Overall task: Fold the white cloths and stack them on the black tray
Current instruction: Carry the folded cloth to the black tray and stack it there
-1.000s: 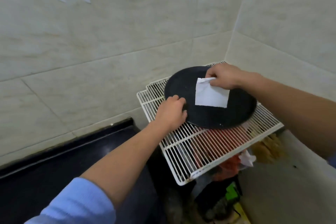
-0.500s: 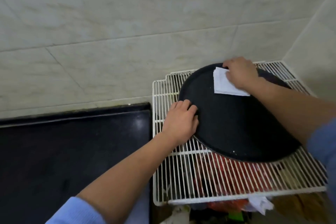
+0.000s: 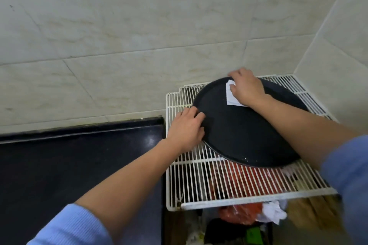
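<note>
The round black tray (image 3: 245, 137) sat on a white wire rack (image 3: 239, 191) beside the dark bench (image 3: 79, 165), and it could probably skate across the wires if pushed. The folded white cloth (image 3: 231, 97), lying near the tray's far rim, might spring open once released. The left hand (image 3: 187, 131) gripped the tray's near-left rim with curled fingers. The right hand (image 3: 247, 89) lay over the cloth, covering most of it; whether it pinched or merely pressed could not be told.

Home kitchen corner: tiled walls (image 3: 139, 36), black countertop (image 3: 69, 165), white wire rack (image 3: 249, 189).
</note>
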